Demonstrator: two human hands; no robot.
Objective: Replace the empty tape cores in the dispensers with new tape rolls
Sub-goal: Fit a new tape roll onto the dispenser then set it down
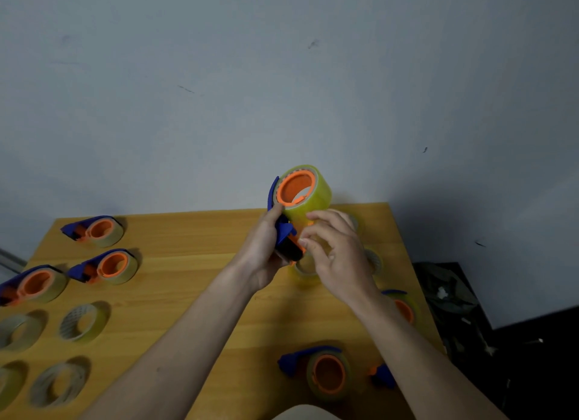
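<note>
My left hand [264,253] grips a blue and orange tape dispenser [283,231] by its handle, raised above the wooden table [194,281]. A full yellowish tape roll [308,192] sits on the dispenser's orange hub, at the top. My right hand [332,250] is beside the dispenser's lower end, fingertips pinched at the tape near the orange cutter. Three dispensers holding thin cores lie at the left: [95,230], [105,266], [31,286].
Several bare cardboard cores [83,322] lie at the lower left. Tape rolls [305,271] lie under my hands. More loaded dispensers lie at the near right [326,371] and by my right forearm [404,308]. A grey wall stands behind; dark clutter [454,297] is right of the table.
</note>
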